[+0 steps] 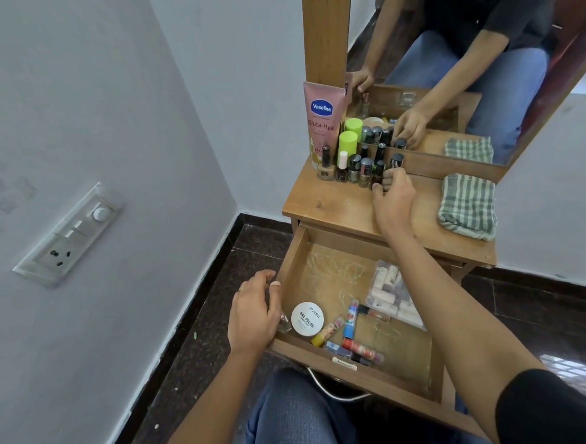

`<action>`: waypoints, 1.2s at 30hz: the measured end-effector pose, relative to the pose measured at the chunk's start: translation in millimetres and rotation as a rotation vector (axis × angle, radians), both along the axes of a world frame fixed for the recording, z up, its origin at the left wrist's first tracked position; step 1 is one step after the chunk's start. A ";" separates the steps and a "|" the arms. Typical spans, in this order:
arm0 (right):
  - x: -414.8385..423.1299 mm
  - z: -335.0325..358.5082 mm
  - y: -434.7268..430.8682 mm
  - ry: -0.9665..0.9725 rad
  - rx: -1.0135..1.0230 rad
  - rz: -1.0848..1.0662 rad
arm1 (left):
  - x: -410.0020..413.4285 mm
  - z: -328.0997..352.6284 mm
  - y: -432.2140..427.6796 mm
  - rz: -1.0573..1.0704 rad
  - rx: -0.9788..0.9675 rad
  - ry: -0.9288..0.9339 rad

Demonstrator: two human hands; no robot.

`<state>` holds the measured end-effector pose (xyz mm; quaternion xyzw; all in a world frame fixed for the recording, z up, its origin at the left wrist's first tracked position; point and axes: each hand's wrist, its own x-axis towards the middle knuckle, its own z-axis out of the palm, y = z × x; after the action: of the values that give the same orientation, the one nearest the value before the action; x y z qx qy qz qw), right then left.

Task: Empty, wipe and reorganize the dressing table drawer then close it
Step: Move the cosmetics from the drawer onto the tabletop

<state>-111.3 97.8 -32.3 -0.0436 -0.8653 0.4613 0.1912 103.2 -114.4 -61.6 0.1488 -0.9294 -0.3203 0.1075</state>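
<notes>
The drawer (288, 256) of the dressing desk (332, 207) stands pulled out toward the person's knees and is partly emptied. Its scribbled wooden floor is bare at the back. Near the front left lies a round white tub (307, 318) marked "NAIL POLISH". Beside it lie a blue tube (350, 317), a yellow-ended stick (326, 330) and a red stick (363, 349). A clear bag (391, 289) of small pale tubes lies against the right side, partly hidden under the forearm.

The right hand (393, 198) reaches over the drawer to the desk top. Its fingers (389, 179) are curled around the base of a silver-capped bottle (397, 162), which stands upright at the right end of a cluster of nail polish bottles (353, 168). Behind the cluster stand a green-capped bottle (348, 143) and a pink Vaseline tube (323, 124), which leans on the mirror's wooden frame.

The left hand (254, 313) lies over the drawer's left wall with its fingers loosely curved. A small clear bottle (284, 323) shows at its edge; whether the hand holds it cannot be told.

1 folded checked cloth (467, 206) lies on the right of the desk, apart from the bottles.
</notes>
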 end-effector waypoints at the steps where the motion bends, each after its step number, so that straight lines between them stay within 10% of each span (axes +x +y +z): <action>1: -0.8 0.2 -0.4 -0.005 -0.002 -0.007 | 0.0 0.1 0.1 -0.002 -0.002 0.001; 12: 35.9 -0.7 -10.7 0.270 0.007 0.046 | -0.2 -2.8 -0.5 0.012 -0.002 0.006; 20: 145.6 -68.4 -53.1 -0.239 0.395 1.146 | 0.2 -5.0 -2.7 0.005 0.024 0.023; 36: 159.2 -78.3 -82.2 -0.272 0.400 1.076 | 0.5 -3.2 -3.0 -0.003 0.065 0.040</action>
<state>47.8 15.5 -110.6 0.3797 -0.8527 0.3114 -0.1782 103.7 -117.4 -64.9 0.1445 -0.9163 -0.3533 0.1208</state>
